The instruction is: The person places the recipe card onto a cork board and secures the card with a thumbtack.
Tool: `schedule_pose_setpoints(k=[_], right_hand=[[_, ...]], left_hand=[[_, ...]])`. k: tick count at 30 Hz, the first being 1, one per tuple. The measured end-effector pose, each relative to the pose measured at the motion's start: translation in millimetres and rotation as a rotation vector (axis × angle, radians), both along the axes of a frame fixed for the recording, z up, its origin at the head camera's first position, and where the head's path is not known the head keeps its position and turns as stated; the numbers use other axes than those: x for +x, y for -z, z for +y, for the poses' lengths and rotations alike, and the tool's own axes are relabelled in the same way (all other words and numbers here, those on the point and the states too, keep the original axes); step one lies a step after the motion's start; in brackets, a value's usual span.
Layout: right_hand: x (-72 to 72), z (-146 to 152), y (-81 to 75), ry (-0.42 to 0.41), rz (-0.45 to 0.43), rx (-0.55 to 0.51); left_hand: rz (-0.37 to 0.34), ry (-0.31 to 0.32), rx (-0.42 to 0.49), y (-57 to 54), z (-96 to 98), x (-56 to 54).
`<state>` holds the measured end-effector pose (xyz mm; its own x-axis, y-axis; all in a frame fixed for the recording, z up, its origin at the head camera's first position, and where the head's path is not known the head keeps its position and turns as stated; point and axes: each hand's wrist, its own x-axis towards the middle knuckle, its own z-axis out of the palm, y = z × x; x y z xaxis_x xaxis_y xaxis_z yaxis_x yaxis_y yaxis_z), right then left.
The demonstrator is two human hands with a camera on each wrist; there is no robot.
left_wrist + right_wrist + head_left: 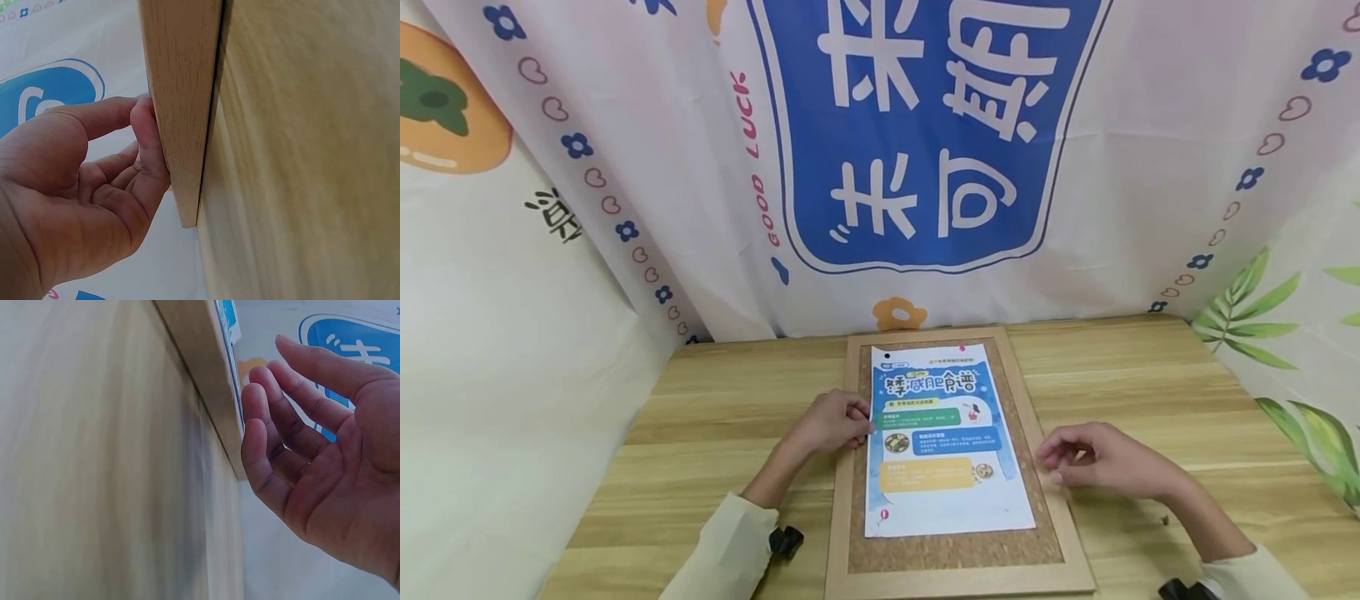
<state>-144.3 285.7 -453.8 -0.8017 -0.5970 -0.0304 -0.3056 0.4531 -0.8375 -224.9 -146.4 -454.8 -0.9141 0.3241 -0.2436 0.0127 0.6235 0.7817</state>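
Observation:
A printed sheet [940,505] with blue, green and yellow panels lies on a wood-framed cork board [958,552]. A black pin [887,356] and a pink pin [962,348] sit at its top corners. My left hand [838,421] reaches over the board's left side, thumb and index fingertips brought together at the sheet's left edge. A small blue piece [872,427], like a push pin, shows at those fingertips; I cannot tell its exact shape. Beside the board's right frame hovers my right hand [1101,458], fingers loosely bent, palm bare in the right wrist view.
The board lies on a wood-grain table [715,425], its top end near the back edge. A patterned cloth [1120,208] hangs behind. One tiny dark bit [1165,520] lies on the table right of the board.

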Motion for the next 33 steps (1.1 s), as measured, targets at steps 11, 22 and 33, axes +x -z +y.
schedule_pose_setpoints(k=[11,22,33], right_hand=[[9.1,34,9.2,0.031,0.046,0.019],[16.5,58,14.0,0.061,0.001,0.037],[25.8,85,23.2,0.041,-0.035,0.006]], left_hand=[[-0.007,0.007,0.004,-1.5,0.4,-0.8],[-0.009,0.002,-0.006,-2.1,-0.5,-1.4],[-0.013,0.004,-0.002,1.5,-0.9,-3.2]])
